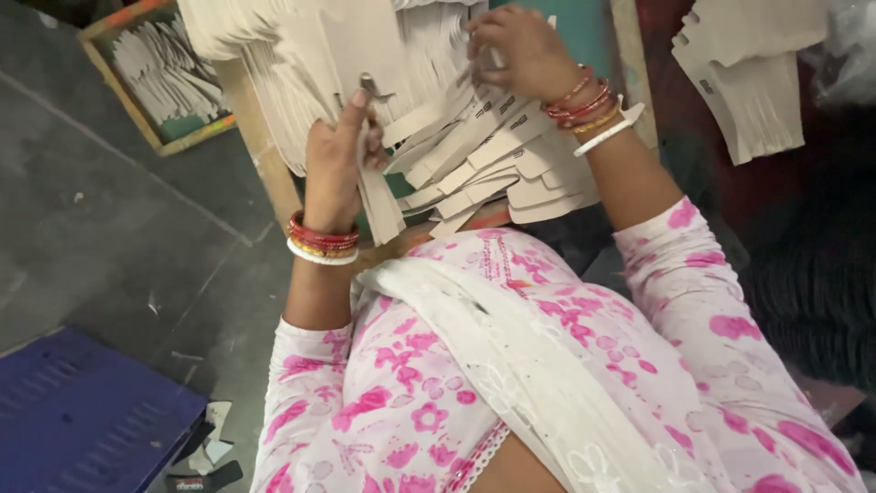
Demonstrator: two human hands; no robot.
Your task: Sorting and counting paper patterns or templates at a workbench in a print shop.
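Head view: the left hand (333,164) has its fingers clamped on a tan card strip (376,196) that hangs over the near edge of the surface (265,164). The right hand (522,50) presses curled fingers onto the fanned card pieces (484,155). The overhanging fan could slide off if nudged; open floor (109,228) lies left.

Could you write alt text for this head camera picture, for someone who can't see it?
Looking down, a person's left hand grips a bundle of beige card strips while the right hand sorts fanned card pieces on a wooden table.
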